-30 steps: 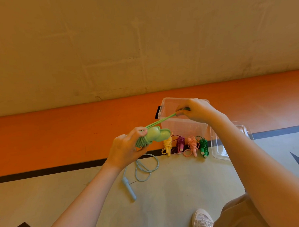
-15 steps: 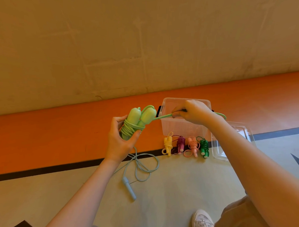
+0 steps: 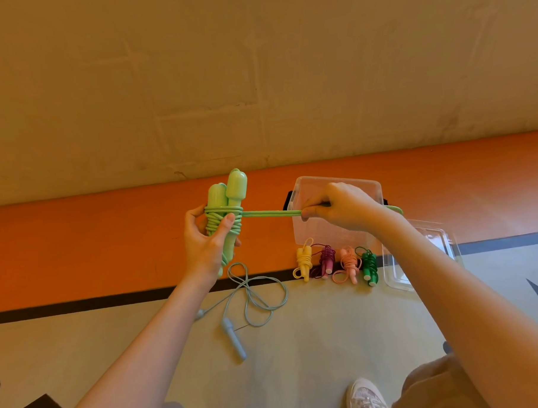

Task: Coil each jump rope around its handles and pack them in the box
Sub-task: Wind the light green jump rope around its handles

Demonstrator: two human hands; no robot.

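Since a second ago we've swung the light green jump rope (image 3: 227,205) from lying sideways to standing upright, and the cord now runs flat across instead of slanting up. Its two chunky handles sit side by side, tops pointing up, with several turns of cord bunched around the middle. Our left hand (image 3: 206,246) is clamped around the handles and coils, thumb pressed on the wraps. Our right hand (image 3: 342,208) is pinched tight on a doubled length of cord, pulled taut, held up in front of the clear box (image 3: 340,231).

Down on the floor (image 3: 298,341) we count four already coiled ropes in a row just in front of the box: yellow rope (image 3: 305,262), purple rope (image 3: 326,260), pink rope (image 3: 349,263), dark green rope (image 3: 369,265). One grey-blue rope (image 3: 250,300) lies loose and uncoiled nearer us. One clear lid (image 3: 418,259) sits right of the box
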